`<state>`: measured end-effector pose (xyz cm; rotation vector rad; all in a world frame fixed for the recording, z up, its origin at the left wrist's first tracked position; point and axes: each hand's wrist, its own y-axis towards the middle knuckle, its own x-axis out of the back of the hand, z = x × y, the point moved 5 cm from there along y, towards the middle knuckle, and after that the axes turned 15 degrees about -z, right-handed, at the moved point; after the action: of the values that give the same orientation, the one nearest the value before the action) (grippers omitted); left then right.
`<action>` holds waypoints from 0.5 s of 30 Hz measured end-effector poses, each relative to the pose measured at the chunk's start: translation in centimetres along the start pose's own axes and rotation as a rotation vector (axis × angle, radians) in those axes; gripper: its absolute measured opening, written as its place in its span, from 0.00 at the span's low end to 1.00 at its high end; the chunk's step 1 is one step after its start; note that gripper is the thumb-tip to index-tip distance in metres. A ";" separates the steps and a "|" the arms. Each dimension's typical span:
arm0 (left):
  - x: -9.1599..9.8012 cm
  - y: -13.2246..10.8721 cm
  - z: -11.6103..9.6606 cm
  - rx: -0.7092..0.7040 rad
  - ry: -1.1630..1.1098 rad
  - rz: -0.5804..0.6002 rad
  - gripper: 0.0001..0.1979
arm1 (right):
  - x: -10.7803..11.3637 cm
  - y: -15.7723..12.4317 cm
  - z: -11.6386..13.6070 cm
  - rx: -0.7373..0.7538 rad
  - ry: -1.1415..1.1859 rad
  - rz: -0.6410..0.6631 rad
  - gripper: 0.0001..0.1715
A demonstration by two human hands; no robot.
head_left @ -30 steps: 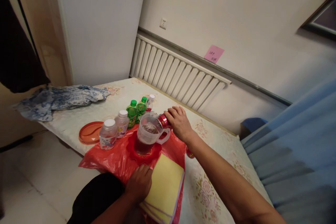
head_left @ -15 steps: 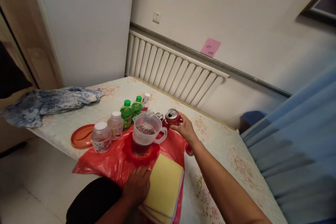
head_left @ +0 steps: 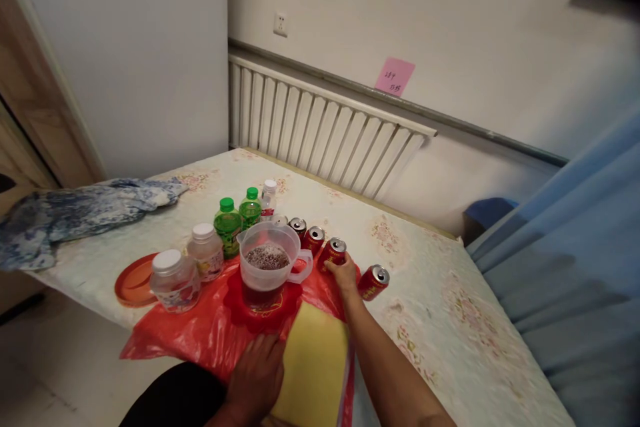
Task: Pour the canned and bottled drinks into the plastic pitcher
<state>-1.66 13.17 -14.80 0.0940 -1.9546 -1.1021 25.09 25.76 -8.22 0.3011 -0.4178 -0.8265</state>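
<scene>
My right hand (head_left: 345,275) is wrapped round an opened red drink can (head_left: 333,251), which stands upright in a row. On one side of it stands another red can (head_left: 315,239) with a darker can (head_left: 298,226) behind. On the other is a further red can (head_left: 374,282). A clear plastic jug (head_left: 273,275) holding foamy dark brown drink sits on a red scalloped dish (head_left: 240,310). My left hand (head_left: 257,370) lies flat, fingers out, at the table edge beside a yellow pad (head_left: 315,367); nothing shows in its grip.
Left of the jug stand two white-capped jars (head_left: 175,290), an orange lid (head_left: 135,283), two green-capped bottles (head_left: 227,230) and a clear white-capped bottle (head_left: 269,197). A red plastic sheet (head_left: 185,333) lies beneath. Patterned cloth (head_left: 90,210) covers the far left corner.
My right hand has lowered the red can toward me, down into the row beside the other cans. My left hand has stayed by the yellow pad. The view has shifted slightly.
</scene>
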 end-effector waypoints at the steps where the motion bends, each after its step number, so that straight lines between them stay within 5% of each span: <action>1: 0.0 0.0 0.0 -0.006 -0.003 -0.005 0.13 | -0.3 -0.1 -0.4 -0.016 0.000 -0.018 0.27; 8: 0.3 0.3 -0.1 -0.051 -0.002 -0.086 0.12 | 0.1 -1.1 -1.6 -0.128 0.034 -0.125 0.32; 15: 0.2 0.3 0.0 -0.096 0.009 -0.089 0.12 | 8.0 -6.8 -2.6 -0.203 -0.069 -0.341 0.18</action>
<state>-1.69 13.31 -14.46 0.1347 -1.9017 -1.2495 26.80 15.53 -11.42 0.1568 -0.3475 -1.2070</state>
